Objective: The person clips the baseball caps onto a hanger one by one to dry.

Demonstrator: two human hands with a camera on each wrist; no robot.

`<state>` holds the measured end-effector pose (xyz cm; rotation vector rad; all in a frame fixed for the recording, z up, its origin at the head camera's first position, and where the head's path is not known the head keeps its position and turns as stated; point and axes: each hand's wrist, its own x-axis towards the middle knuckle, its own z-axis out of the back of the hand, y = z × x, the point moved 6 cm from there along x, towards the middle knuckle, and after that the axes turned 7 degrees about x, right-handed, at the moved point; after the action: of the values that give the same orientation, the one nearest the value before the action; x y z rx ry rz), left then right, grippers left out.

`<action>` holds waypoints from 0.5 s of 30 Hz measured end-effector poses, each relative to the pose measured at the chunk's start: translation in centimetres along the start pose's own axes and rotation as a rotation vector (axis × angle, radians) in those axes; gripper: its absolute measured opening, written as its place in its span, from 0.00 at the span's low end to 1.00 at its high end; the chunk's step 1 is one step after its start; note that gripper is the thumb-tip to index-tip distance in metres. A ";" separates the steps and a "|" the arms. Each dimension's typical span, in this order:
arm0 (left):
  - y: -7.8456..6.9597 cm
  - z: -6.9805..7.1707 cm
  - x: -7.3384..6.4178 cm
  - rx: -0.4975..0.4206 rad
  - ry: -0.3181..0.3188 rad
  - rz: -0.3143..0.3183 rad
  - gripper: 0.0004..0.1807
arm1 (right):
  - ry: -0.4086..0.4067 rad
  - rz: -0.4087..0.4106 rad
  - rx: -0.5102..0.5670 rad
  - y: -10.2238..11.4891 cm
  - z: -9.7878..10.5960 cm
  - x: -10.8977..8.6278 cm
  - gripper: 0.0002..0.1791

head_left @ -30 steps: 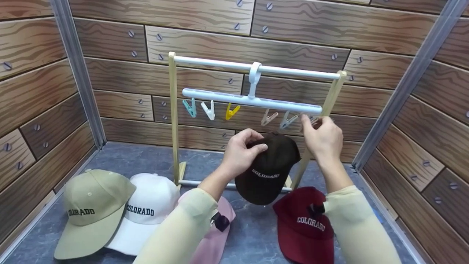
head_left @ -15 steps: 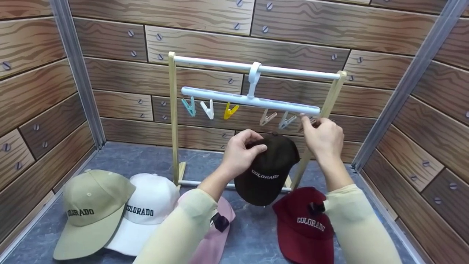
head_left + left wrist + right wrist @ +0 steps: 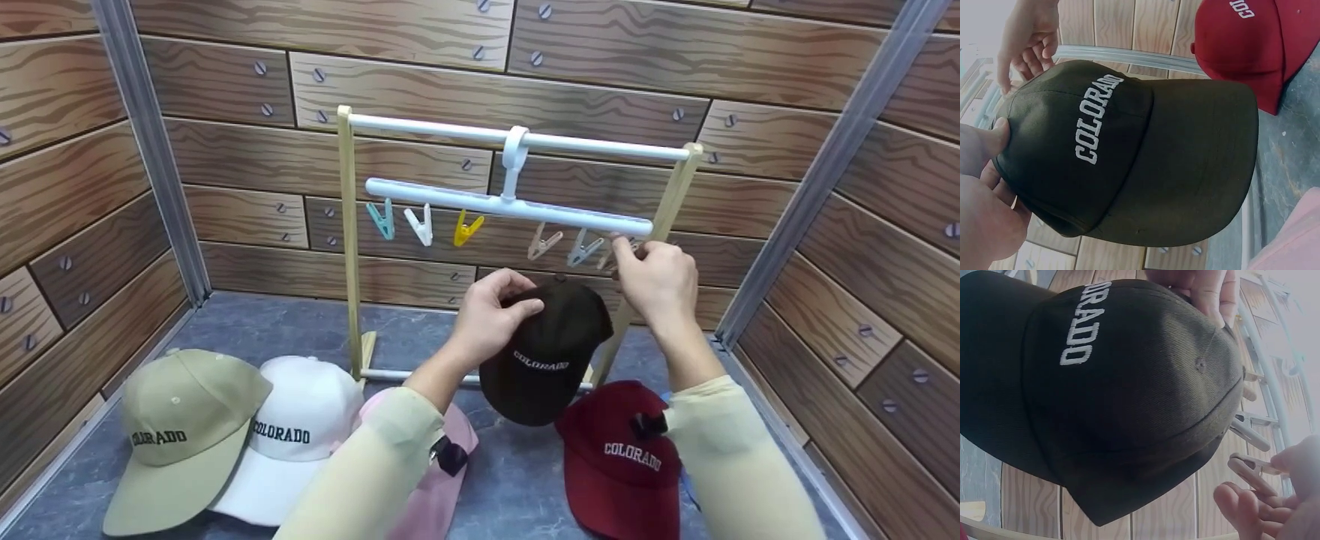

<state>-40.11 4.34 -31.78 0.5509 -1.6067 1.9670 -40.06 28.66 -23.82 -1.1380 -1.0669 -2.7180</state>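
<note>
My left hand (image 3: 489,313) pinches the crown of a dark brown baseball cap (image 3: 555,352), thumb on the outside and fingers behind. The cap hangs brim down below the white clip hanger (image 3: 442,197), with COLORADO in white on its front. At the hanger's right end, my right hand (image 3: 664,289) holds a pale brown clothespin (image 3: 1252,477) between thumb and fingers. In the right wrist view, that clothespin is right beside the cap's crown edge. A grey-blue clothespin (image 3: 584,249) and a pinkish one (image 3: 544,244) hang to its left.
The hanger hooks over a rack (image 3: 347,247) with wooden posts. Teal, white and yellow clothespins (image 3: 466,229) hang on its left half. Below lie a khaki cap (image 3: 187,405), a white cap (image 3: 307,405), a pink cap (image 3: 442,487) partly behind my sleeve, and a dark red cap (image 3: 619,480).
The whole head view has shifted slightly left. Both hands keep their holds; the brown cap sits a touch lower, and more of the clothespin at my right hand shows.
</note>
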 end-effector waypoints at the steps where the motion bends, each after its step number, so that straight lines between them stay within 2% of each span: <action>1: 0.0 0.0 0.0 -0.012 -0.001 0.000 0.06 | 0.012 -0.003 0.002 0.0 0.0 -0.1 0.30; 7: 0.5 -0.3 0.0 -0.051 -0.003 0.005 0.07 | 0.061 0.008 0.011 0.3 -0.3 -0.3 0.29; 15: 1.4 -1.0 -0.1 -0.080 0.014 0.057 0.08 | 0.048 0.057 0.013 0.8 -0.4 -0.6 0.27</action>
<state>-40.91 5.05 -33.10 0.4637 -1.7014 1.9332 -39.63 27.69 -23.95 -1.0783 -1.0283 -2.6769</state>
